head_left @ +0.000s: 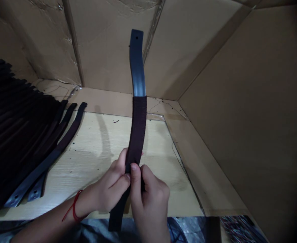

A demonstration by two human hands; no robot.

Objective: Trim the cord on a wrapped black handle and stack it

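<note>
A long curved metal strip [137,64] stands upright in front of me, its bare top end showing a small hole. A dark woven sleeve [138,128] covers its lower part. My left hand [113,185], with a red thread at the wrist, pinches the sleeve from the left. My right hand [149,199] grips the sleeve from the right, thumb pressed on its front. Both hands meet at the same spot, above the wooden board [92,158].
A stack of similar dark strips [17,135] lies at the left, a few with bare metal ends [24,194] near the front edge. Cardboard walls [251,101] close in the back and right. Dark fabric [183,229] lies at the bottom.
</note>
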